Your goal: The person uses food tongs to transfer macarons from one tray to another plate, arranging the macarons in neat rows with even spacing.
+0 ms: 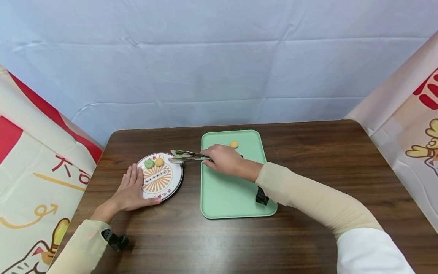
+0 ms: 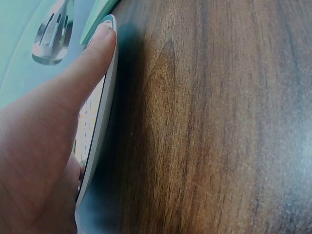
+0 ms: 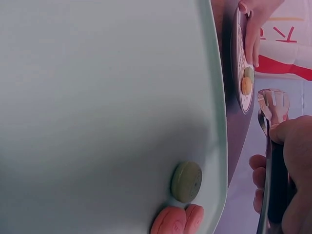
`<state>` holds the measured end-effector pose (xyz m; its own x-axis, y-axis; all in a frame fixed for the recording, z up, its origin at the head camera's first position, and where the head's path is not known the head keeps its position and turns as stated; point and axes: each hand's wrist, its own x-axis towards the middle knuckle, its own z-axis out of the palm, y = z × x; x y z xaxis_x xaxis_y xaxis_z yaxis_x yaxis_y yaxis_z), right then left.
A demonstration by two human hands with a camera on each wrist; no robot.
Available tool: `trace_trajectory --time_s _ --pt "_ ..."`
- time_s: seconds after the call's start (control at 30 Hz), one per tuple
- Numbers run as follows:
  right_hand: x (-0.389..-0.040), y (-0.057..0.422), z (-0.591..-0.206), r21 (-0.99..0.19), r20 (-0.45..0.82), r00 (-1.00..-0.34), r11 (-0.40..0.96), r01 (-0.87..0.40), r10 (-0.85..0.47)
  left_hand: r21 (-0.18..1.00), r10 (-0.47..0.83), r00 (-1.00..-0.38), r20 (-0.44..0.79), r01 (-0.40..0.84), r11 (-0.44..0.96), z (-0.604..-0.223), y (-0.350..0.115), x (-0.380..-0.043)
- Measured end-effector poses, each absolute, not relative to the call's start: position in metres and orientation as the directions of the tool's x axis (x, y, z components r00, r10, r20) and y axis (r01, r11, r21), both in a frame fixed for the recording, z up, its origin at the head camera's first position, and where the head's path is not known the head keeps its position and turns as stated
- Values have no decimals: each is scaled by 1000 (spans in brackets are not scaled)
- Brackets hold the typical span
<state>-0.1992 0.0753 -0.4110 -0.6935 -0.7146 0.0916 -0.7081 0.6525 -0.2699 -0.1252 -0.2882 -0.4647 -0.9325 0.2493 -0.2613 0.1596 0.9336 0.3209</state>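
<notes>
My right hand (image 1: pixel 224 159) grips metal serving tongs (image 1: pixel 191 155) with dark handles, which reach left from over the green tray (image 1: pixel 236 207). Their slotted ends (image 3: pixel 275 103) hover above the right edge of a white printed plate (image 1: pixel 174 179); whether anything is between them I cannot tell. On the plate sit a green macaron (image 1: pixel 149 164) and a yellow macaron (image 1: pixel 159 162). My left hand (image 1: pixel 131 192) rests on the plate's left and near rim, fingers straight and thumb (image 2: pixel 95 53) along the edge.
On the tray lies a yellow macaron (image 1: pixel 234 144). The right wrist view also shows a green macaron (image 3: pixel 186 182) beside two pink macarons (image 3: pixel 168 222); my right hand and arm mostly cover that area in the head view. A wooden table (image 1: pixel 308 152) carries everything, with cloth (image 1: pixel 212 68) behind it.
</notes>
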Motion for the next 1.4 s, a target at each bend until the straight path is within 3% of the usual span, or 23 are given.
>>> trace_trajectory --time_s 0.37,0.73,0.97,1.4 --pt "-201 62 -413 -277 51 -688 652 -706 -723 377 272 -936 -221 175 909 -460 -285 -121" --pt "-203 50 -413 -258 21 -700 673 -694 -714 345 256 -937 -237 165 924 -449 -279 -120" --pt "-204 46 -417 -237 -1 -706 686 -688 -708 318 252 -936 -246 168 933 -466 -288 -125" --pt "-209 41 -419 -211 25 -681 662 -719 -732 323 258 -932 -256 169 931 -461 -285 -124"
